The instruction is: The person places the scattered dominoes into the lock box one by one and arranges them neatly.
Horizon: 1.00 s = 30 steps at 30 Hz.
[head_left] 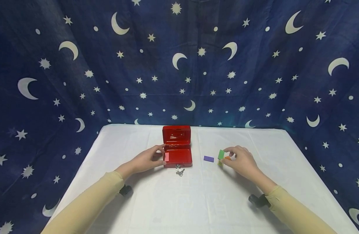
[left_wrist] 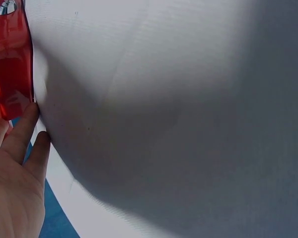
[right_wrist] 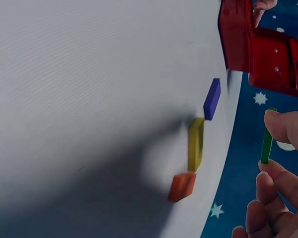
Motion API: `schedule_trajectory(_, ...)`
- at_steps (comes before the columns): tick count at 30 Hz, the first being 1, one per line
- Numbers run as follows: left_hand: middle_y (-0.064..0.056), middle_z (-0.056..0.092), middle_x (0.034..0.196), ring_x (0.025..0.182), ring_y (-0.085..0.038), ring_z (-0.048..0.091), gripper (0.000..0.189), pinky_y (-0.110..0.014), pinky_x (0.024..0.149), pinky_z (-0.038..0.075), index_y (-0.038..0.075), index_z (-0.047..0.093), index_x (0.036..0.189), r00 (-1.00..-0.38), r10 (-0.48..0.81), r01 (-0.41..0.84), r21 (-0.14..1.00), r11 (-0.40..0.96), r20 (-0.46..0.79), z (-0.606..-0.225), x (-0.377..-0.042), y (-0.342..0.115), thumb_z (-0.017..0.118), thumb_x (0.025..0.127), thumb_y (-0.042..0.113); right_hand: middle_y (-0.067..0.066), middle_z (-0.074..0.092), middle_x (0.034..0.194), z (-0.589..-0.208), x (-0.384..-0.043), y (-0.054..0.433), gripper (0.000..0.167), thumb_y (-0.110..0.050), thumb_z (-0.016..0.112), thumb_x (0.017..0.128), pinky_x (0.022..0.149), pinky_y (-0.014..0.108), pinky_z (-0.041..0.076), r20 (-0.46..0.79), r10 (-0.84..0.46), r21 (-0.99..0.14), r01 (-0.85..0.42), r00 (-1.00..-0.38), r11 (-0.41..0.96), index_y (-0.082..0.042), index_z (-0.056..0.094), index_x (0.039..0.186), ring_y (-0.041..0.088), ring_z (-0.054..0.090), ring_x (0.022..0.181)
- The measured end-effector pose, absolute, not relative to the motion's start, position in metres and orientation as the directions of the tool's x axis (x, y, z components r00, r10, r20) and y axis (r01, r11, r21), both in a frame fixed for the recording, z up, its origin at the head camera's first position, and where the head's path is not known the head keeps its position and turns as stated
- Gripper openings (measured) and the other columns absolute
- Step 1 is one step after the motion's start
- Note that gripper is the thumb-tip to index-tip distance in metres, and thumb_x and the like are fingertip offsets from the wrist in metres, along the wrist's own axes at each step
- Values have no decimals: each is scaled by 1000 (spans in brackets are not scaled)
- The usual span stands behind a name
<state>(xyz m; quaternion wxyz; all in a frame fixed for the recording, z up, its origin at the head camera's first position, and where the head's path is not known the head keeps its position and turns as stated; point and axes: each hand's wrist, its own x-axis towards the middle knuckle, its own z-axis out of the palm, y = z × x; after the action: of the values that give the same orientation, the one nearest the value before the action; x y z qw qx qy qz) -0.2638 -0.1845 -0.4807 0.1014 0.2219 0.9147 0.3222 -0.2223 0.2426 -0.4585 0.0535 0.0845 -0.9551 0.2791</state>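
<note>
My right hand (head_left: 243, 161) pinches a green rectangular block (head_left: 221, 154) by its ends between thumb and finger, raised over the table in the right wrist view. Beneath it lie a yellow block (right_wrist: 195, 145) and an orange block (right_wrist: 182, 187), partly covered by the hand and green block in the head view. A purple block (head_left: 208, 159) lies between them and a red metal cash box (head_left: 183, 164), whose lid stands up. Inside the box, at its left, is a pink block (head_left: 167, 157). Spread along the box's left side, my left hand (head_left: 145, 160) touches it with thumb and fingers.
Small keys (head_left: 180, 173) hang from the lock at the box's front. A white cloth (head_left: 185, 208) covers the table. Behind it hangs a dark blue curtain (head_left: 162, 39) with moons and stars.
</note>
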Motion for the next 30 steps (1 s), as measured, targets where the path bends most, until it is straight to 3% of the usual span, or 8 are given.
schedule_trajectory(13, 11, 39, 161, 132, -14, 57, 45, -49, 115, 38, 27, 57, 122, -888, 457, 322, 634, 703, -55, -482, -265, -184, 79, 88, 48, -1, 60, 92, -452, -235, 204, 46, -40, 83, 81, 78, 39, 39, 132, -170, -515, -214, -977, 830, -15, 74, 119, 22, 51, 87)
schedule_trajectory(30, 10, 39, 161, 129, -13, 59, 45, -47, 116, 37, 25, 56, 121, -879, 475, 334, 651, 682, -47, -482, -266, -184, 80, 88, 43, -5, 60, 90, -454, -251, 158, 41, -39, 84, 80, 80, 40, 42, 150, -250, -477, -291, -957, 829, -22, 75, 116, 20, 52, 89)
